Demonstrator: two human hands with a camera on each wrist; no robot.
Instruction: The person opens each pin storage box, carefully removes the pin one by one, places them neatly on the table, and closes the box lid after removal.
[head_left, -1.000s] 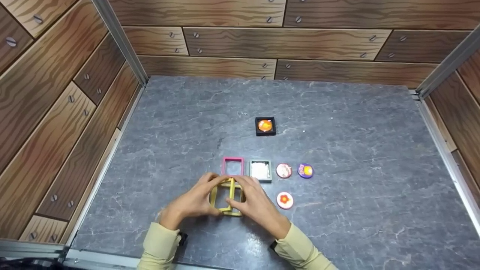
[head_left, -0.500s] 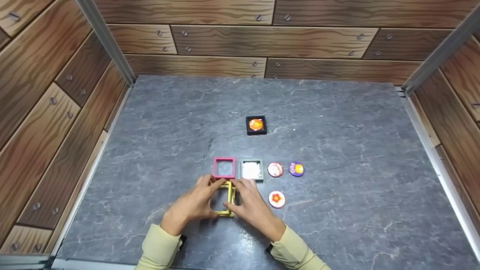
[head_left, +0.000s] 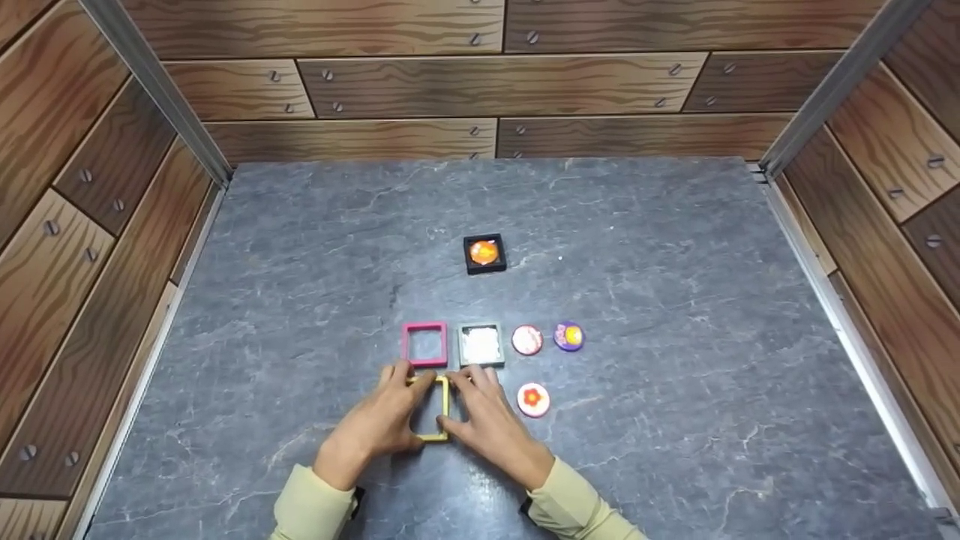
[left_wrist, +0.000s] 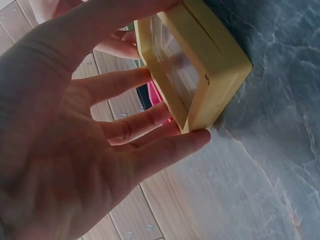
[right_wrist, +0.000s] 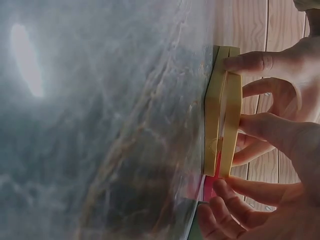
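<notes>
A yellow square display case point(head_left: 447, 407) lies near the front of the table, with both hands on it. My left hand point(head_left: 371, 424) grips its left side, thumb at the near edge and fingers at the far edge. On the right side, my right hand point(head_left: 491, 427) holds the case between thumb and fingers. A clear film window point(left_wrist: 177, 67) fills its frame in the left wrist view. A narrow gap shows between the two yellow halves point(right_wrist: 231, 117) in the right wrist view. The hands hide much of the left side.
Beyond the hands lie a pink frame point(head_left: 406, 345) and a grey case point(head_left: 480, 345) with a glare-bright centre. Two round badges point(head_left: 527, 340) sit right of these, and a flower badge point(head_left: 533, 400) lies nearer. A black case point(head_left: 484, 253) holding an orange disc stands farther back.
The upper yellow half, tilted up and offset earlier, has come down onto the lower half, so the two now nearly line up. Both hands kept their hold. The head view has shifted.
</notes>
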